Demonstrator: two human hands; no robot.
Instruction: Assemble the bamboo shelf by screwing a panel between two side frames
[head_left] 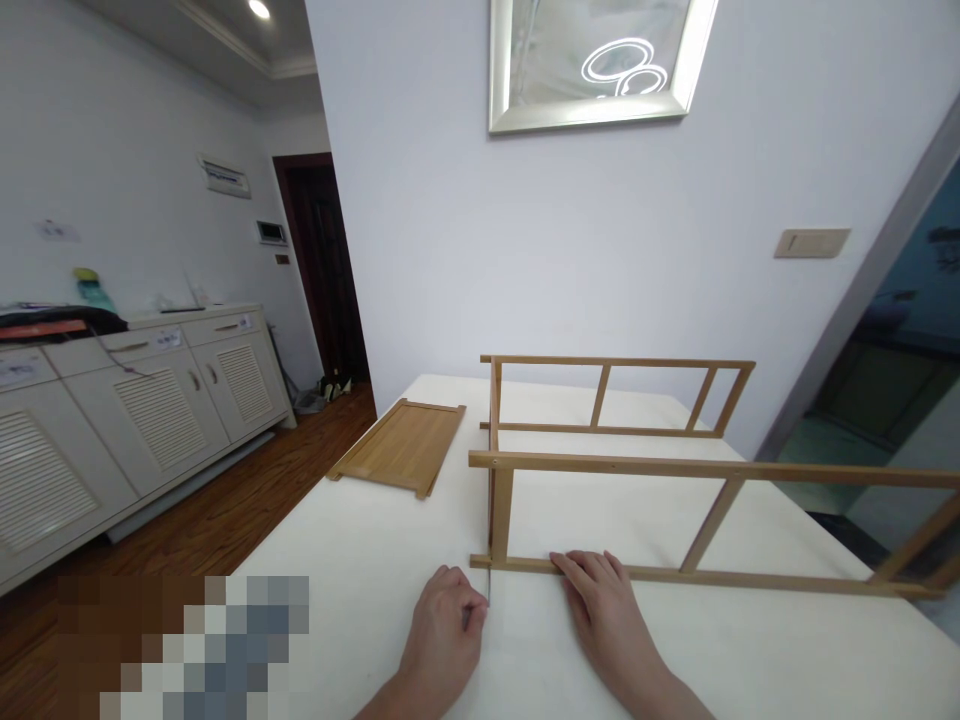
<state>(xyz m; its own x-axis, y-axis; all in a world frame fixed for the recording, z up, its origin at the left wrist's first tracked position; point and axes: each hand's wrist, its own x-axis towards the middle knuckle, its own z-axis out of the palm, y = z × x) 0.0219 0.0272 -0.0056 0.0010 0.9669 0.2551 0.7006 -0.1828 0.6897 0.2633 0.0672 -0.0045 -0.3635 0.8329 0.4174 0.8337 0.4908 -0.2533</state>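
Frame [637, 465] stands on the table [375, 560]; your right hand [604, 610] lies flat on its rail, left hand [442, 635] pinching a thin tool [486, 590].

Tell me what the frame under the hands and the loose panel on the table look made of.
Frame: slim light wood rails, probably bamboo or pine, matte, with small screw holes visible. Loose panel: the same honey-toned wood with lengthwise grain, lightly sealed. Table: plain white matte surface; material unclear.

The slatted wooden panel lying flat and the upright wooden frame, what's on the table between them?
Nothing: the head view shows only bare white table between the slatted panel and the frame.
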